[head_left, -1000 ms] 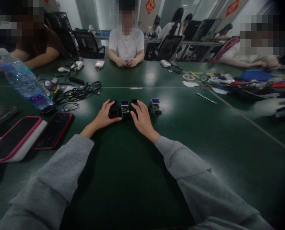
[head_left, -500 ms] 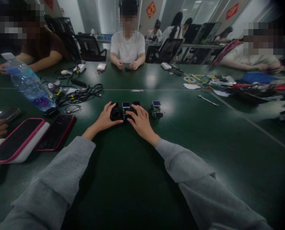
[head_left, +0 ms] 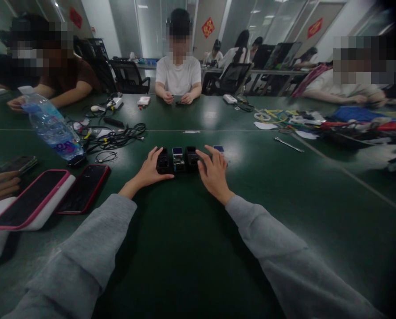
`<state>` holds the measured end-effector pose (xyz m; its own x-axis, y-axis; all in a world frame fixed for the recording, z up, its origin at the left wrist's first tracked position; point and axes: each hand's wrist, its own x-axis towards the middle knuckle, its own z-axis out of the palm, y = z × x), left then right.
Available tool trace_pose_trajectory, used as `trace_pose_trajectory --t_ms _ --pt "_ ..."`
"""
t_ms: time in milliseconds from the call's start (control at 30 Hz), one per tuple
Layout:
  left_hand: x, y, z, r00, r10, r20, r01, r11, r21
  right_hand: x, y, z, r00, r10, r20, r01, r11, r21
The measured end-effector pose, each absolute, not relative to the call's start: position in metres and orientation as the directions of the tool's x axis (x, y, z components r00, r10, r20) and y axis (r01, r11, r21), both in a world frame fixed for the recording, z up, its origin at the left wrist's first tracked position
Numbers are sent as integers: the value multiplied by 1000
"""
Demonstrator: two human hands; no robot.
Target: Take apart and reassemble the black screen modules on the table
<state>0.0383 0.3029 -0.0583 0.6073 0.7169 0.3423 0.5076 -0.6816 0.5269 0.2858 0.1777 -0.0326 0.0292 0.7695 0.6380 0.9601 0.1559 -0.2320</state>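
Note:
Four small devices sit in a row on the dark green table (head_left: 184, 212). My left hand (head_left: 148, 170) rests against the left black case (head_left: 163, 160), fingers at its left side and thumb stretched along its front. Beside it stands a circuit board with a small screen (head_left: 178, 158). The second black case (head_left: 191, 157) is right of that board. My right hand (head_left: 215, 172) is by this case's right side, fingers bent and apart; whether they touch it I cannot tell. Another screen board (head_left: 219, 149) is mostly hidden behind my right hand.
At left are a water bottle (head_left: 53, 126), a red-edged phone (head_left: 84, 189), a pink-rimmed phone (head_left: 31, 201) and tangled black cables (head_left: 124, 136). A wrench (head_left: 288, 145) lies to the right, near a pile of cables (head_left: 337, 122). Other people (head_left: 178, 73) sit around the table.
My right hand has moved right, off the middle screen board, uncovering it and the right black case, and now covers much of the far-right board. My left hand stays by the left case.

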Motion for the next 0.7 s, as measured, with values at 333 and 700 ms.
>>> trace_pose_trajectory --t_ms 333,700 --pt "38 300 -55 607 727 322 511 -667 542 356 177 -59 235 839 491 839 80 -538" --pt "39 298 -52 610 735 297 522 -654 548 343 174 -56 -3 933 361 892 165 -421"
